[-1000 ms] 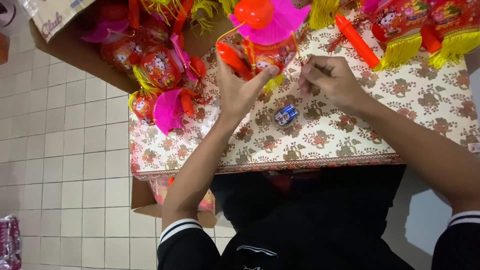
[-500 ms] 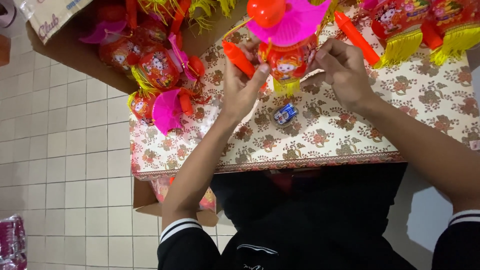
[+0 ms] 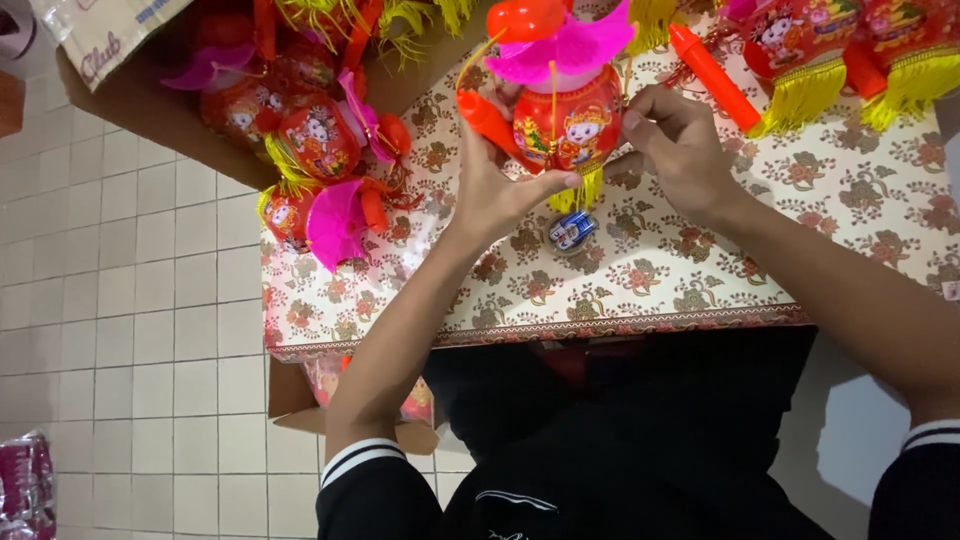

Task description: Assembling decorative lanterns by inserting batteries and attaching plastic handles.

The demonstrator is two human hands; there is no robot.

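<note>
A small red lantern point(image 3: 570, 125) with a pink frilled top, a red knob and a yellow fringe is held upright over the flower-patterned tabletop point(image 3: 700, 270). My left hand point(image 3: 495, 185) wraps its left side and underside, beside an orange-red stick handle point(image 3: 482, 118). My right hand point(image 3: 680, 150) pinches the lantern's right side with its fingertips. A small blue and silver battery point(image 3: 572, 230) lies on the cloth just below the lantern.
A heap of similar red lanterns point(image 3: 320, 150) with pink tops fills a cardboard box point(image 3: 120, 60) at the left. More lanterns with yellow tassels point(image 3: 840, 60) and a red stick point(image 3: 715, 75) lie at the back right. White floor tiles point(image 3: 120, 320) spread at the left.
Both hands have lifted the lantern upright and away from me; it now stands higher and larger in view, with the fingers closed around its body.
</note>
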